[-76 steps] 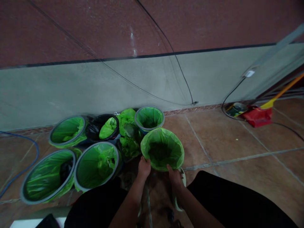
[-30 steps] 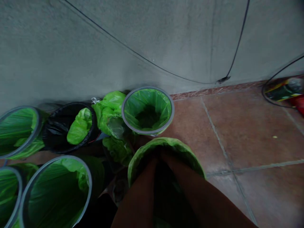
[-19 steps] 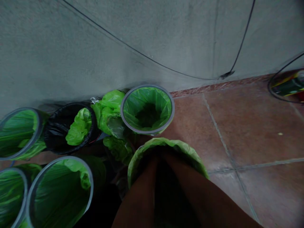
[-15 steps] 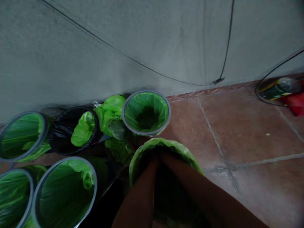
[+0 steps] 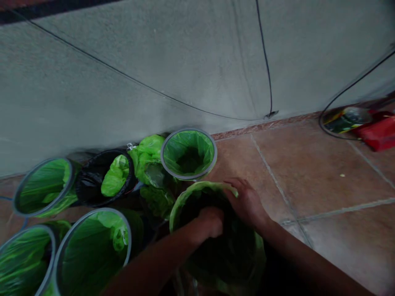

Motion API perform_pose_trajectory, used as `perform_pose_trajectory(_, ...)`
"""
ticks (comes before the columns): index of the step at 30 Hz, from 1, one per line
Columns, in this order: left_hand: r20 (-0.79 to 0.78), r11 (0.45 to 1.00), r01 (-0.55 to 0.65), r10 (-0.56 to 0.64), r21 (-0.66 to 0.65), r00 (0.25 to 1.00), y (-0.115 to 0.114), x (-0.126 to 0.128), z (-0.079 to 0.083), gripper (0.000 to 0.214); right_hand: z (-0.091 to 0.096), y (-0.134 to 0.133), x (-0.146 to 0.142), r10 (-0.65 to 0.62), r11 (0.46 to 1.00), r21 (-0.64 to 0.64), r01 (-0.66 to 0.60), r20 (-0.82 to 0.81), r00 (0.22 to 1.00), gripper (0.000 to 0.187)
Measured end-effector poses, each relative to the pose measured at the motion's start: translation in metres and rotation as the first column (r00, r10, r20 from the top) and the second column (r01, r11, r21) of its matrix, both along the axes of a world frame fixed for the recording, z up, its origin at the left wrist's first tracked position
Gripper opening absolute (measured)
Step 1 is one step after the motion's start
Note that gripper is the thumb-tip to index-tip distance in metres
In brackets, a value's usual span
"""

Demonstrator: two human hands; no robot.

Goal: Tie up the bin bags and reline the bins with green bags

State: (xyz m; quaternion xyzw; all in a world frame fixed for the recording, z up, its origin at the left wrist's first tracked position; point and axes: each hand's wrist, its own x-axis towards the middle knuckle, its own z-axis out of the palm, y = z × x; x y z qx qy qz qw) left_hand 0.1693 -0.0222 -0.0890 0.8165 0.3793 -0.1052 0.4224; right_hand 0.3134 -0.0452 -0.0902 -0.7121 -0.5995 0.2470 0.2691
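Observation:
A bin lined with a green bag, its liner folded over the rim, stands right in front of me. My left hand is curled closed inside its mouth; the dark interior hides what the fingers hold, if anything. At the far right of the rim, my right hand grips the liner's edge, thumb side inward and fingers over the outside. Just beyond this bin is a smaller grey-rimmed bin with a green liner.
Several more lined bins stand to my left, among them a grey-rimmed one and a black-lined one with green plastic in it. Crumpled green bags lie beside the wall. A red object and a bottle lie at right by a black cable.
Both hands were deep in the bin, out of sight. My right hand has come out onto the rim, and my left has risen into view. The view has shifted slightly.

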Motion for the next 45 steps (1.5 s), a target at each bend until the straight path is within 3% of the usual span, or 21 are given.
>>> perform_pose_trajectory(3,-0.016,0.982,-0.008,0.011,0.189,1.0,0.019,-0.022,0.022,0.017,-0.024,0.002,0.004,-0.189,0.975,-0.163,0.151,-0.249,0.95,0.037)
perform_pose_trajectory(5,0.129,0.919,-0.25,0.22,0.305,0.967,0.037,-0.039,0.032,0.021,-0.034,0.003,0.003,-0.257,0.954,-0.241,0.18,-0.347,0.902,0.041)
perform_pose_trajectory(8,0.23,0.799,-0.513,0.461,0.314,0.857,0.061,-0.058,0.024,0.023,-0.04,0.003,0.005,-0.269,0.945,-0.277,0.175,-0.35,0.897,0.038)
perform_pose_trajectory(10,0.232,0.793,-0.563,0.517,0.234,0.824,0.067,-0.062,0.007,0.025,-0.04,0.002,0.007,-0.249,0.944,-0.293,0.15,-0.336,0.908,0.035)
perform_pose_trajectory(14,0.245,0.829,-0.539,0.497,0.15,0.833,0.059,-0.057,-0.025,0.025,-0.041,0.003,0.01,-0.288,0.929,-0.326,0.176,-0.338,0.896,0.037)
perform_pose_trajectory(17,0.297,0.824,-0.54,0.479,0.172,0.826,0.051,-0.056,-0.035,0.024,-0.043,0.006,0.01,-0.337,0.906,-0.373,0.2,-0.35,0.874,0.039)
perform_pose_trajectory(22,0.358,0.848,-0.383,0.252,0.366,0.899,0.048,-0.06,-0.043,0.017,-0.044,0.007,0.009,-0.399,0.876,-0.413,0.248,-0.334,0.854,0.037)
perform_pose_trajectory(24,0.302,0.849,-0.288,0.161,0.444,0.94,0.047,-0.061,-0.046,0.019,-0.044,0.007,0.009,-0.398,0.873,-0.418,0.251,-0.314,0.862,0.037)
perform_pose_trajectory(26,0.185,0.852,-0.217,0.144,0.477,0.972,0.045,-0.061,-0.049,0.022,-0.043,0.005,0.01,-0.375,0.88,-0.409,0.243,-0.28,0.884,0.038)
perform_pose_trajectory(29,0.003,0.872,-0.166,0.185,0.461,0.983,0.043,-0.059,-0.048,0.023,-0.045,0.002,0.015,-0.299,0.895,-0.398,0.203,-0.195,0.934,0.042)
perform_pose_trajectory(33,-0.11,0.902,-0.148,0.209,0.406,0.972,0.045,-0.055,-0.037,0.023,-0.046,-0.001,0.027,-0.198,0.896,-0.417,0.154,-0.063,0.978,0.041)
perform_pose_trajectory(37,-0.179,0.926,-0.132,0.205,0.353,0.962,0.048,-0.057,-0.018,0.018,-0.036,0.001,0.028,-0.153,0.971,-0.183,0.152,0.005,0.988,0.04)
perform_pose_trajectory(41,-0.073,0.91,-0.157,0.2,0.384,0.977,0.05,-0.052,-0.001,0.021,-0.027,0.007,0.014,0.101,0.995,-0.005,-0.101,-0.03,0.994,0.036)
perform_pose_trajectory(45,0.074,0.887,-0.154,0.135,0.435,0.988,0.054,-0.039,-0.007,0.023,-0.036,0.009,0.002,0.19,0.977,-0.095,-0.189,0.001,0.982,0.033)
